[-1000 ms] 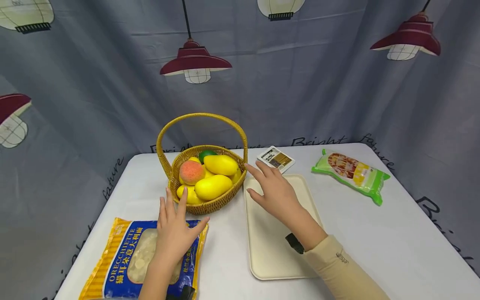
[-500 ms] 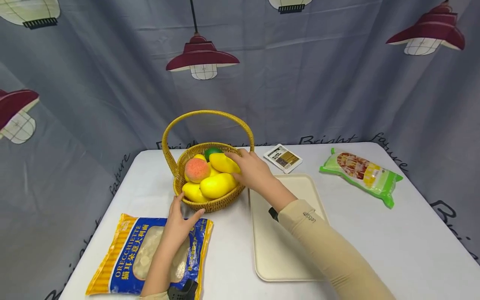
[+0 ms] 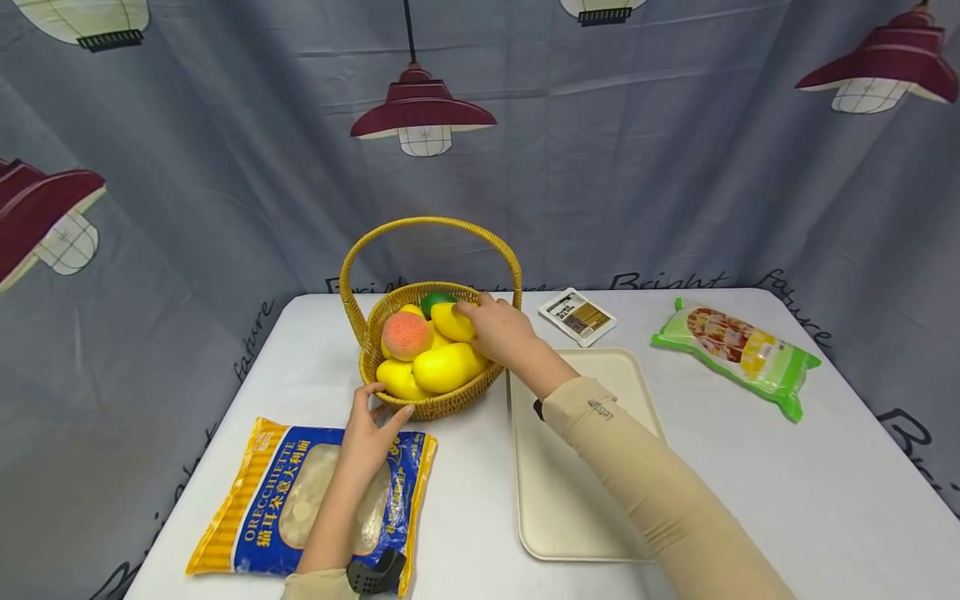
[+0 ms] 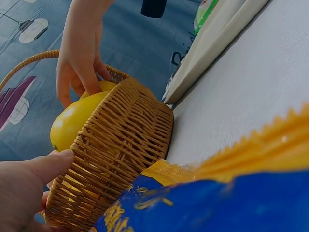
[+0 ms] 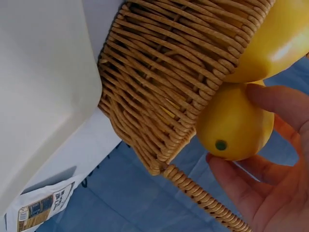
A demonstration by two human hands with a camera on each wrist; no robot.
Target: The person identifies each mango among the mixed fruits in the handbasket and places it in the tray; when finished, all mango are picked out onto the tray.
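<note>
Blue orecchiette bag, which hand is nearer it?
Left hand, at the far edge of the bag; the right hand is farther, holding a yellow fruit at the basket.

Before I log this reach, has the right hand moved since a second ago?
Yes: relative to the basket, the right hand moved left and farther away, onto yellow fruit.

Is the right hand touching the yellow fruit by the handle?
Touching: in the right wrist view, the right hand has its thumb on the yellow fruit and fingers against its opposite side.
</note>
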